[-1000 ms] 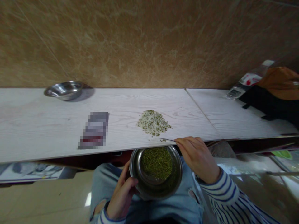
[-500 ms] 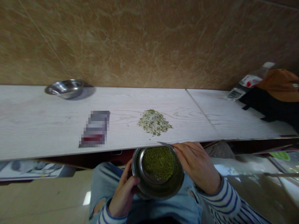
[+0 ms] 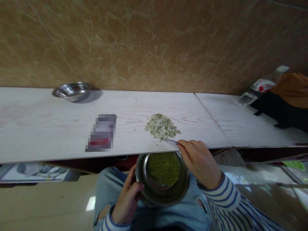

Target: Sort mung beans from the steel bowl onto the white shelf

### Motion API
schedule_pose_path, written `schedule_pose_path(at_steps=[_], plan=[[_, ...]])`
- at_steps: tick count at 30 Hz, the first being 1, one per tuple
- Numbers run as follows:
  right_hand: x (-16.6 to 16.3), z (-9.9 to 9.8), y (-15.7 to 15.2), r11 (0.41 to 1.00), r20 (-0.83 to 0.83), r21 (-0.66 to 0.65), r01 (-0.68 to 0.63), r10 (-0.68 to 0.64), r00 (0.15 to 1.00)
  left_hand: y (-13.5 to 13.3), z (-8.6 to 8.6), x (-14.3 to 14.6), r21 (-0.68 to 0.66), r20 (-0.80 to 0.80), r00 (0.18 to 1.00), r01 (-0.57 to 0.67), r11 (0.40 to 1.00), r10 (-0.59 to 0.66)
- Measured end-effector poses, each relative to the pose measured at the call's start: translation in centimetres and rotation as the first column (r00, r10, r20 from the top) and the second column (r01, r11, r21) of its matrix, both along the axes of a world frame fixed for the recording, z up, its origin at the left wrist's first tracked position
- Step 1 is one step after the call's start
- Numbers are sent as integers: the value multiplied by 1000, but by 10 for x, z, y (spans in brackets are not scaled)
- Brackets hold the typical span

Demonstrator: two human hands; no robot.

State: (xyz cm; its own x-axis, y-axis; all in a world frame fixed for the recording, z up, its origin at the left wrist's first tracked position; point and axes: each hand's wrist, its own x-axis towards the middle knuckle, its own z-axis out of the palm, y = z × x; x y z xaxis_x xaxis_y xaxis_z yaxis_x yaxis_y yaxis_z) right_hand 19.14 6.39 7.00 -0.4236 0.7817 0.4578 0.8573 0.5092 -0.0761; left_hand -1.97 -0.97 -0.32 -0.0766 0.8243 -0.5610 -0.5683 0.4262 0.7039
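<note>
- Legible text: none could be read on any surface.
- Bottle (image 3: pixel 262 86), right end of the counter (image 3: pixel 130 106): the label (image 3: pixel 259 84) was white with a red mark; its wording was too small and blurred to read.
- Flat oblong item (image 3: pixel 102 131), counter: its face was pixelated in grey, with a dark red band; any lettering was obscured.

Since half a second ago, the right hand (image 3: pixel 198 163) is drawing the thin metal blade (image 3: pixel 171 142) back from the near edge of the table (image 3: pixel 134 144), its tip now reaching the grain pile's (image 3: pixel 161 126) near side. The few green grains seen beside the blade a second ago are no longer lying by that edge.
</note>
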Motion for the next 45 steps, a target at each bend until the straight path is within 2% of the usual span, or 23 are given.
schedule_pose_path(at_steps=[9,16,24,30,41,45], plan=[[-17,-2,3,995,-35,-70,-70,67,997,-3,2,-10,-5,-26,999,-33,999,33],[-23,1,-9,983,-57,-75,-168,164,985,-7,3,-22,-1,-54,998,-39,999,39],[-5,-3,2,1000,-82,-18,-6,4,997,-9,0,-20,-11,-34,999,-20,1000,19],[-8,-5,16,996,-40,-45,-78,77,996,-10,-8,-18,-11,-30,1000,-11,1000,11],[-7,-3,51,998,-7,-45,-38,37,999,-8,-5,-13,-17,1,1000,-6,1000,6],[-2,1,54,1000,-47,18,-12,13,999,-7,-5,-12,-7,20,1000,-4,1000,4]])
